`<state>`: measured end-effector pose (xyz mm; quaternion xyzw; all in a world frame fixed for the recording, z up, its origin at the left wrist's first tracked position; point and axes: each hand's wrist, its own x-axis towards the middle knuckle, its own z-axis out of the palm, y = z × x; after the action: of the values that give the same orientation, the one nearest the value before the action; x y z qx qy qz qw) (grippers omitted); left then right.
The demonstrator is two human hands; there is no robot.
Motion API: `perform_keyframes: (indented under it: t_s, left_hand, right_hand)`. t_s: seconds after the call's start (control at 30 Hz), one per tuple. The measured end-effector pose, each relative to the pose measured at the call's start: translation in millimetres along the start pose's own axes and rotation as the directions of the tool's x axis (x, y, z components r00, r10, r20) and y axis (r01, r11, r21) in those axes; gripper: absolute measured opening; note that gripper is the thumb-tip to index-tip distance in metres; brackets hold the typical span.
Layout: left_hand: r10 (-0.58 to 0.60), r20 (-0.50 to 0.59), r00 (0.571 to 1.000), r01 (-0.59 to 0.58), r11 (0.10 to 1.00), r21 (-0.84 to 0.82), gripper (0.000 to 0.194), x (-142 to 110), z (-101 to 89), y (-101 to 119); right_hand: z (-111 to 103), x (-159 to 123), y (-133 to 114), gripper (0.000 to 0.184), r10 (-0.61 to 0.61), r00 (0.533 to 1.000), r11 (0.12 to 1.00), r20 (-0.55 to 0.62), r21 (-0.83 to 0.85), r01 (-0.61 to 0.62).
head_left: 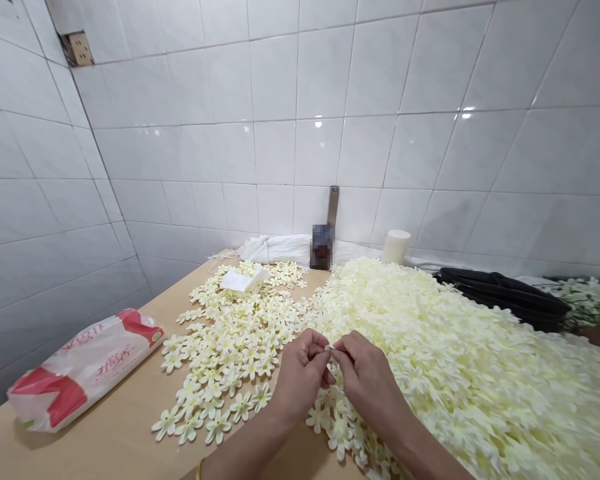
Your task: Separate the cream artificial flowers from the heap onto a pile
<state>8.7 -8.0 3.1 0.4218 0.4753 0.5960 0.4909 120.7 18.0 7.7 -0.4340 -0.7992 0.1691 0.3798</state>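
My left hand (303,373) and my right hand (360,373) meet fingertip to fingertip above the table, both closed in a pinch. A tiny pale bit (329,347) shows between the fingertips, too small to name; it touches both hands. To the left of my hands lie many loose pale-yellow artificial flowers (230,347), spread flat, each with several petals. On the right a large, deep heap of similar flower pieces (470,373) reaches up beside my right hand. A few flowers lie below the hands, partly hidden by the wrists.
A red and white tissue pack (87,367) lies at the left. White paper (244,279) rests on the flowers. Against the tiled wall (280,147) stand a blurred dark object (323,247) and a cream cylinder (396,247). A black bag (503,293) lies behind the heap.
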Motion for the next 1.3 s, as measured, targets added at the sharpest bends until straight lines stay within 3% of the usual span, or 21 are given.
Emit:
perform_keyframes:
  t_s: [0.1,0.23,0.53,0.77,0.93,1.0,1.1,1.2,1.3]
  left_hand:
    - [-0.034,0.015,0.999,0.033,0.999,0.017,0.021,-0.1,0.2,0.3]
    - [-0.092,0.115,0.989,0.097,0.995,-0.038,0.021,0.3,-1.8,2.9]
    - [-0.091,0.129,0.988,0.109,0.984,-0.142,0.023,-0.2,-3.7,3.8]
    - [-0.082,0.007,0.997,0.081,0.978,-0.191,0.028,7.5,-8.2,2.0]
    - [-0.078,-0.074,0.994,0.066,0.986,-0.150,0.027,6.9,-6.0,1.0]
    - [-0.062,-0.089,0.994,0.050,0.990,-0.135,0.024,4.9,-5.0,1.1]
    - [0.006,-0.097,0.995,-0.016,0.995,-0.096,0.022,2.9,-4.7,2.1]
    - [0.036,-0.106,0.994,-0.044,0.996,-0.072,0.023,2.3,-5.2,3.8]
    - [0.030,-0.084,0.996,-0.034,0.998,-0.052,0.025,1.7,-5.4,5.3]
  right_hand:
    - [0.3,-1.0,-0.6,0.021,-0.005,1.000,0.999,-0.019,-0.042,0.004]
    - [-1.7,-0.6,-0.9,0.022,0.041,0.999,0.999,0.014,-0.033,-0.041]
    - [-2.0,2.5,3.4,0.041,0.061,0.998,0.997,-0.011,0.038,-0.060]
    - [-15.3,3.8,-5.8,0.039,0.130,0.991,0.964,-0.005,0.236,-0.125]
    - [-46.8,9.3,-33.4,0.023,0.043,0.976,0.954,-0.214,0.299,0.024]
    - [-57.5,15.1,-43.8,0.015,-0.038,0.943,0.956,-0.330,0.262,0.130]
    - [-66.6,24.0,-53.9,0.013,-0.207,0.865,0.961,-0.457,0.071,0.268]
    - [-68.8,26.5,-55.3,0.014,-0.293,0.819,0.954,-0.494,-0.097,0.283]
    - [-67.8,19.6,-47.6,0.020,-0.305,0.856,0.951,-0.418,-0.173,0.255]
